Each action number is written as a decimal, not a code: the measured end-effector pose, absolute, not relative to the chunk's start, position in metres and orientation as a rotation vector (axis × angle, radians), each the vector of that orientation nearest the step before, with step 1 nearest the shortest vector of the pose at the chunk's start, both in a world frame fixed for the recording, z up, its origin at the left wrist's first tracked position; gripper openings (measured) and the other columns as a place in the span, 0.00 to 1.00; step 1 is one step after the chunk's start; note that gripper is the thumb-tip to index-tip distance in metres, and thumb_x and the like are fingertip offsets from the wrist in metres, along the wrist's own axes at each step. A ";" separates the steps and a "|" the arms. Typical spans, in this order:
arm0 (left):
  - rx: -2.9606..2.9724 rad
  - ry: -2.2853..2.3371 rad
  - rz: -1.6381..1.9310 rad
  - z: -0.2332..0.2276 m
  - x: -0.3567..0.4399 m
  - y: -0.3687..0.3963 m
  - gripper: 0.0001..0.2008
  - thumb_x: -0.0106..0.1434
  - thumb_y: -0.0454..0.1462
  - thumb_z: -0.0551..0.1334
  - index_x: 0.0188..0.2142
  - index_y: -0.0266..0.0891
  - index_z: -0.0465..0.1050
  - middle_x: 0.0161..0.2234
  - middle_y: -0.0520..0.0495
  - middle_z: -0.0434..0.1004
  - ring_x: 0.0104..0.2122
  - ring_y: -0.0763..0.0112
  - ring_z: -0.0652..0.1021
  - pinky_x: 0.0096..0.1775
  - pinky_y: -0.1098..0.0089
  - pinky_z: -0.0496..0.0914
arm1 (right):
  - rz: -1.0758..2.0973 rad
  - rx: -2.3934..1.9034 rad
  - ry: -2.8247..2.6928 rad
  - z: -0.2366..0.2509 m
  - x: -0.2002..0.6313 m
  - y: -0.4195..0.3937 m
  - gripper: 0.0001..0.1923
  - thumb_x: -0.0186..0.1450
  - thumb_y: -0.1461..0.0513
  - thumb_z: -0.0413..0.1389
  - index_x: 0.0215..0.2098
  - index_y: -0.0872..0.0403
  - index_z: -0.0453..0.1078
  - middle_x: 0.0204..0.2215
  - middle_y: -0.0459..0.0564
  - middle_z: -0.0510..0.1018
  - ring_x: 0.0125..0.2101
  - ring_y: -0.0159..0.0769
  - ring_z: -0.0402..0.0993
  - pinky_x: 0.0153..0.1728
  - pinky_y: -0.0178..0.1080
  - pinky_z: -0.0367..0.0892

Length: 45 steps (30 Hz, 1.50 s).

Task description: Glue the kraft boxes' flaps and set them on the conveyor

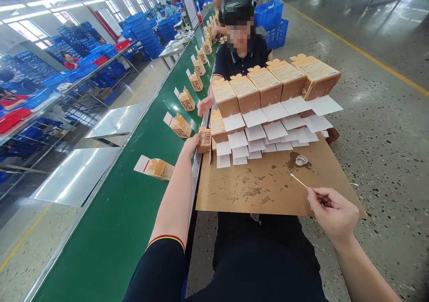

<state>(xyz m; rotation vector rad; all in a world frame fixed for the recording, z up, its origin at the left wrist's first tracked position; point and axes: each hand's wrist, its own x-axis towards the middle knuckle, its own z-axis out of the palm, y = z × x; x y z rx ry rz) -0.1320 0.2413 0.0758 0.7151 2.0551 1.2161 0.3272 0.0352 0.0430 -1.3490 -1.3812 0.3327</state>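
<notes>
Long flat conveyor belt (pixel 117 230): plain dark green. Small folded cardboard cartons (pixel 268 85): kraft brown, white open flaps. Flat cardboard work board (pixel 268 190): brown, dark blotchy stains. Stacked plastic crates (pixel 268 14): blue. Short dark sleeve cuff (pixel 166 238): red-and-yellow striped.

The scene is bright and evenly lit by rows of ceiling tubes (pixel 50 2) far up and left of the left hand (pixel 191 144). Glare lies on the steel plates (pixel 75 174) left of that hand and on the polished floor (pixel 378 127) beyond the right hand (pixel 331 212). Shadows are soft and short, faint under the white flaps (pixel 275 130) ahead of the hands. Wide-angle distortion bends the belt (pixel 127 212) and stretches the forearms at the bottom edge. Far workers look soft; the near face is blurred out.
</notes>
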 end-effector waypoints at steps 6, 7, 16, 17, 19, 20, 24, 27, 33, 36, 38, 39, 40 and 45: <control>0.762 1.989 1.129 0.062 -0.127 0.222 0.17 0.54 0.42 0.76 0.41 0.39 0.80 0.48 0.30 0.87 0.58 0.37 0.83 0.59 0.47 0.75 | 0.341 -1.377 -1.328 0.041 0.330 0.034 0.22 0.73 0.44 0.67 0.31 0.51 0.81 0.19 0.46 0.78 0.15 0.33 0.71 0.18 0.38 0.71; 0.769 1.975 1.158 0.062 -0.130 0.211 0.19 0.56 0.44 0.75 0.44 0.39 0.80 0.50 0.31 0.87 0.58 0.40 0.84 0.59 0.47 0.75 | 0.334 -1.380 -1.324 0.040 0.331 0.033 0.21 0.72 0.44 0.67 0.31 0.50 0.81 0.19 0.46 0.78 0.15 0.34 0.71 0.18 0.39 0.71; 0.753 1.365 1.538 0.061 -0.143 0.046 0.45 0.43 0.64 0.82 0.57 0.49 0.81 0.56 0.39 0.86 0.60 0.36 0.83 0.59 0.41 0.81 | 0.268 -1.489 -1.359 0.036 0.355 0.043 0.16 0.71 0.50 0.66 0.31 0.50 0.80 0.21 0.49 0.80 0.19 0.37 0.74 0.23 0.40 0.72; 0.719 1.307 1.541 0.056 -0.136 0.034 0.47 0.41 0.67 0.82 0.57 0.51 0.81 0.57 0.41 0.85 0.63 0.35 0.81 0.60 0.40 0.81 | 0.247 -1.512 -1.376 0.037 0.357 0.050 0.16 0.71 0.50 0.66 0.30 0.50 0.80 0.21 0.49 0.80 0.20 0.36 0.75 0.24 0.40 0.72; 0.660 1.223 1.534 0.044 -0.116 0.018 0.52 0.37 0.71 0.81 0.58 0.54 0.81 0.60 0.41 0.84 0.67 0.34 0.78 0.62 0.40 0.79 | 0.230 -1.559 -1.422 0.038 0.360 0.067 0.18 0.70 0.48 0.65 0.29 0.50 0.78 0.22 0.50 0.80 0.21 0.36 0.75 0.26 0.40 0.72; 0.631 1.200 1.516 0.038 -0.106 0.014 0.54 0.36 0.73 0.80 0.59 0.53 0.81 0.62 0.40 0.83 0.68 0.34 0.76 0.63 0.40 0.78 | 0.236 -1.577 -1.449 0.038 0.361 0.076 0.19 0.70 0.47 0.65 0.28 0.50 0.77 0.22 0.50 0.79 0.22 0.36 0.74 0.27 0.40 0.72; 0.525 1.185 1.426 0.023 -0.075 0.008 0.54 0.40 0.75 0.77 0.60 0.51 0.81 0.66 0.38 0.81 0.69 0.35 0.76 0.65 0.37 0.76 | 0.274 -1.597 -1.572 0.035 0.366 0.106 0.20 0.70 0.46 0.64 0.27 0.47 0.73 0.21 0.49 0.77 0.22 0.36 0.71 0.28 0.40 0.69; 0.518 1.230 1.420 0.022 -0.068 0.007 0.44 0.48 0.66 0.82 0.61 0.55 0.81 0.67 0.41 0.81 0.71 0.39 0.75 0.67 0.37 0.76 | 0.261 -1.592 -1.648 0.033 0.371 0.117 0.22 0.71 0.46 0.63 0.25 0.47 0.70 0.20 0.49 0.76 0.21 0.35 0.69 0.27 0.40 0.65; 0.641 1.300 1.442 0.032 -0.066 0.010 0.42 0.52 0.54 0.84 0.64 0.50 0.78 0.67 0.37 0.80 0.72 0.37 0.74 0.70 0.38 0.73 | 0.235 -1.582 -1.577 0.042 0.372 0.101 0.16 0.71 0.51 0.64 0.28 0.48 0.73 0.21 0.50 0.78 0.22 0.37 0.72 0.28 0.40 0.69; 0.634 1.406 1.475 0.032 -0.058 0.017 0.45 0.49 0.52 0.87 0.64 0.48 0.77 0.65 0.35 0.81 0.70 0.39 0.77 0.68 0.40 0.74 | 0.317 -1.500 -1.551 0.043 0.342 0.075 0.11 0.71 0.55 0.64 0.31 0.49 0.76 0.24 0.51 0.81 0.23 0.38 0.76 0.28 0.40 0.73; 0.638 1.477 1.503 0.031 -0.051 0.023 0.47 0.47 0.51 0.88 0.63 0.46 0.76 0.64 0.35 0.82 0.68 0.41 0.79 0.68 0.42 0.75 | 0.501 -1.397 -1.640 0.039 0.307 0.054 0.09 0.72 0.57 0.63 0.33 0.49 0.78 0.25 0.49 0.82 0.23 0.37 0.76 0.26 0.39 0.73; 0.653 1.506 1.518 0.030 -0.048 0.025 0.47 0.46 0.51 0.88 0.62 0.46 0.76 0.63 0.35 0.82 0.67 0.42 0.80 0.68 0.43 0.75 | 0.608 -1.337 -1.695 0.035 0.287 0.044 0.09 0.72 0.58 0.61 0.33 0.48 0.78 0.25 0.48 0.82 0.23 0.36 0.76 0.26 0.38 0.74; 0.677 1.532 1.530 0.030 -0.046 0.027 0.47 0.46 0.51 0.88 0.62 0.45 0.75 0.62 0.35 0.83 0.67 0.43 0.80 0.68 0.44 0.75 | 0.686 -1.276 -1.737 0.031 0.268 0.035 0.10 0.73 0.59 0.59 0.33 0.48 0.78 0.25 0.47 0.82 0.23 0.36 0.77 0.26 0.38 0.74; 0.792 1.626 1.487 0.032 -0.036 0.031 0.44 0.48 0.49 0.88 0.60 0.44 0.75 0.60 0.35 0.84 0.62 0.45 0.84 0.66 0.45 0.77 | 0.767 -1.090 -1.908 0.007 0.203 0.018 0.14 0.74 0.64 0.55 0.29 0.49 0.70 0.22 0.44 0.75 0.23 0.32 0.70 0.27 0.35 0.68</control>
